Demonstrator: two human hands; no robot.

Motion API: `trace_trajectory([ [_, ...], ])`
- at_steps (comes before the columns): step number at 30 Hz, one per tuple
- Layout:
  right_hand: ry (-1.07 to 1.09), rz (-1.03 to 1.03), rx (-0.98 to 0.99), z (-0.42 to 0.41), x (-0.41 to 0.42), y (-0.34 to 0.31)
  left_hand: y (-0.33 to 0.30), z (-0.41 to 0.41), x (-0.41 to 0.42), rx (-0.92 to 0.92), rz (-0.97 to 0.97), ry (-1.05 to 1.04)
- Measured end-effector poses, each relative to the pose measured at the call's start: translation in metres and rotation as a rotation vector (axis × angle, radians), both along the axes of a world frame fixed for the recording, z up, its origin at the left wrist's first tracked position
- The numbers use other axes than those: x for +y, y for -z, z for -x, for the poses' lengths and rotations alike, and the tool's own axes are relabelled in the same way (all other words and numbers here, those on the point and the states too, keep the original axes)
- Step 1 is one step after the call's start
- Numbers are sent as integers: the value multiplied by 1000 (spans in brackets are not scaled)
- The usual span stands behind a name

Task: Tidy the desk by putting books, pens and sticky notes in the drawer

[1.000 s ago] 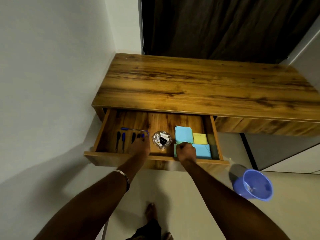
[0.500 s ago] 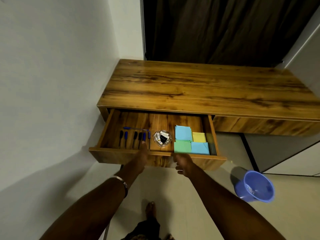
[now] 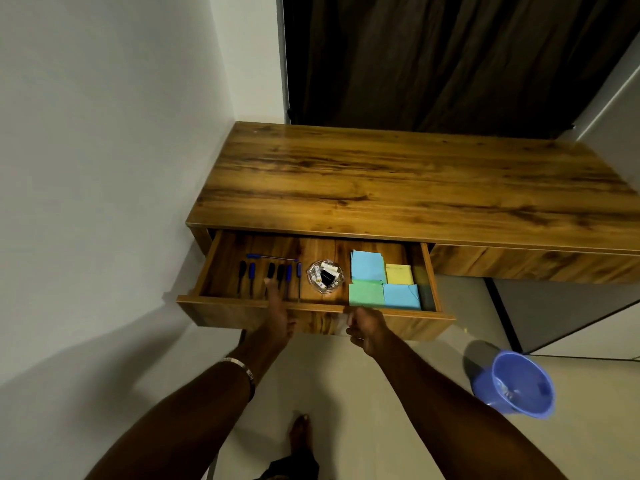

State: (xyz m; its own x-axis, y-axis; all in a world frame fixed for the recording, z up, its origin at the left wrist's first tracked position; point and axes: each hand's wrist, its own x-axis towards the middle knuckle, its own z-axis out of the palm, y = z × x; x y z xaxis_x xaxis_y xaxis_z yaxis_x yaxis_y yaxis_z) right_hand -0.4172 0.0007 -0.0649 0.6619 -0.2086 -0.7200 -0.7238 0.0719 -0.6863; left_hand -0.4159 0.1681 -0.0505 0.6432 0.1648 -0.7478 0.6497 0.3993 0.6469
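Presently, the fingers of the left hand (image 3: pixel 277 313) lie straight and relaxed, reaching over the front rail of the drawer (image 3: pixel 311 308), tips touching or just above the pens (image 3: pixel 270 275); they hold nothing. The right hand (image 3: pixel 367 329) sits just below and against the drawer front. Its fingers are blurred, and whether they are curled on the panel or loose cannot be told.

Inside the drawer: pens laid in a row at the left, one more lying crosswise behind them. A small glass dish (image 3: pixel 325 274) of clips stands in the middle. Sticky notes (image 3: pixel 381 282) in blue, yellow and green fill the right portion. No books are visible in the drawer, though its back part is hidden under the worktop (image 3: pixel 415 181). A blue bucket (image 3: pixel 516 388) stands on the floor at the right, well apart.

Assessment: stowing appears complete or nearly so; the step in hand is a last adjustment of the pens or the start of closing. The next move calls for clearing the left fingers off the rail, then an even push on the front panel.
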Motion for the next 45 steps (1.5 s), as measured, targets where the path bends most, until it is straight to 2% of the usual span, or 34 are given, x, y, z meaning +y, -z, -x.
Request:
trace_trajectory([
  [8,-1,-43,-13,-57,1,-6,-9,-51,-1,-32,69,-6],
  [26,164,-17,-104,-173,4,-2,-6,-175,13,0,47,169],
  [36,86,-38,-100,-197,-6,0,-4,-200,10,6,63,167],
  [38,39,25,-86,-195,-9,-2,-4,-200,12,-1,7,195],
  [40,-114,69,-50,-197,-17,-11,-2,-203,16,-14,-78,272],
  [43,-421,78,89,-216,-29,-27,-10,-219,28,21,-298,546],
  [45,-619,161,184,-239,-34,-34,-19,-239,33,50,-343,745],
])
